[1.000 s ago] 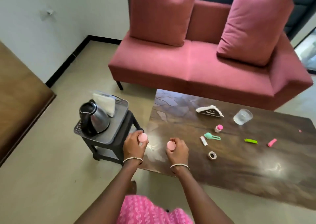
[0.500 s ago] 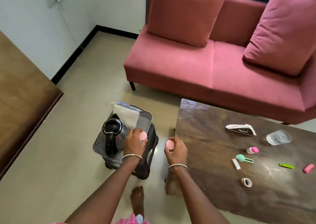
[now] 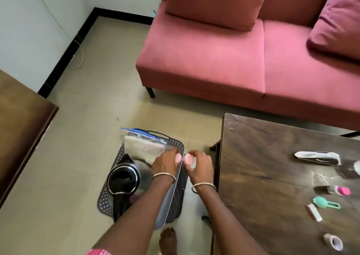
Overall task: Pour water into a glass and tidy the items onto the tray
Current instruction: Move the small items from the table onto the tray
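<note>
Head view, looking down. I'm reaching both arms forward and down, bangle on each wrist. My left hand [image 3: 167, 162] is hovering over the right side of the tray [image 3: 176, 200], fingers curled and pinching a small pink round thing [image 3: 178, 158]; hand is clamped on it. My right hand [image 3: 200, 166] is sitting just right of the tray rim, over the floor gap between tray and table, fingertips pinching a second pink round piece [image 3: 189, 159]; also clamped. The two hands are nearly touching, pink pieces just beside each other.

The tray is grey, perforated walls, standing on something dark near the floor; its support is mostly hidden. In it: black-lidded steel kettle [image 3: 124, 178] at the near left, a clear zip bag [image 3: 144, 144] holding white stuff at the far end. My left forearm is covering part of the tray's floor and the kettle's right side. Something pinkish is peeking out under my arm; I can't tell what.

The wooden table [image 3: 263, 177] is lying right of the tray. On it, along the right: a white and black folded item [image 3: 317, 157], a small bottle with pink cap [image 3: 341, 191], a teal clip-like thing [image 3: 325, 204], a white stick [image 3: 314, 212], a tape roll [image 3: 333, 242]. The glass is cut off at the right frame edge, only a pale sliver [image 3: 357, 167] showing. Pink sofa [image 3: 214, 60] standing far behind. My bare foot [image 3: 168, 241] is showing at the near edge. No readable writing or labels anywhere.
</note>
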Tool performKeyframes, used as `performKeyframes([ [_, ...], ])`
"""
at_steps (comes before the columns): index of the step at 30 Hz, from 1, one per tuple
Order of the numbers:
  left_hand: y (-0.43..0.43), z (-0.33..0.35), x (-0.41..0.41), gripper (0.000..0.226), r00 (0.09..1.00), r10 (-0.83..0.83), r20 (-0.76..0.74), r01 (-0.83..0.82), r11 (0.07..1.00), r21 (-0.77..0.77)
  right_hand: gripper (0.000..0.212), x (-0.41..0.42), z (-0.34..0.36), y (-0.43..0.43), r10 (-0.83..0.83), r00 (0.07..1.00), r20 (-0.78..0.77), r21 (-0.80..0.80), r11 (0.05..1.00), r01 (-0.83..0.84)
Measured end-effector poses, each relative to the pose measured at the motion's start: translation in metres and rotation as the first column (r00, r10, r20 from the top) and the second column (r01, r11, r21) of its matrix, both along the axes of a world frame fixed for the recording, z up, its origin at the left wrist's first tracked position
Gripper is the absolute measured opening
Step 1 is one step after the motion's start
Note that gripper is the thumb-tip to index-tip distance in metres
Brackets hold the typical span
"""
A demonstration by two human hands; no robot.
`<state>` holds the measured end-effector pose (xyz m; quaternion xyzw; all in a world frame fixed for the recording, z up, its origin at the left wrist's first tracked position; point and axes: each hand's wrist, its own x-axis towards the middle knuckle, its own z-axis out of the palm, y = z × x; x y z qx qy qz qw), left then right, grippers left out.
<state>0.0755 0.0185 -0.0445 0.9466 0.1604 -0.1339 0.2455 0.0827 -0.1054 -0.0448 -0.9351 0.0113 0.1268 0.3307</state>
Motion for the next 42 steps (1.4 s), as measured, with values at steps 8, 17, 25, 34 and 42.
performKeyframes([
  [8,0.008,-0.068,0.024,0.024,0.997,0.015,-0.081,0.003,0.976,0.217,0.039,0.028,-0.053,0.006,0.057,0.998,0.014,-0.069,0.996,-0.056],
  [17,0.016,-0.093,0.037,0.025,0.993,0.035,-0.114,0.002,0.95,0.312,0.03,0.039,-0.077,0.028,0.189,0.98,0.058,-0.168,0.97,-0.177],
  [25,0.023,-0.105,0.036,0.023,0.987,0.005,-0.161,0.052,0.936,0.349,0.026,0.045,-0.103,0.039,0.257,0.966,-0.024,-0.284,0.925,-0.254],
  [34,0.022,-0.109,0.034,0.029,0.988,-0.033,-0.153,0.083,0.939,0.334,0.023,0.047,-0.122,0.049,0.238,0.971,-0.012,-0.332,0.915,-0.229],
  [42,0.024,-0.103,0.031,0.038,0.988,-0.05,-0.144,0.096,0.94,0.328,0.024,0.053,-0.118,0.054,0.284,0.957,-0.062,-0.414,0.865,-0.284],
])
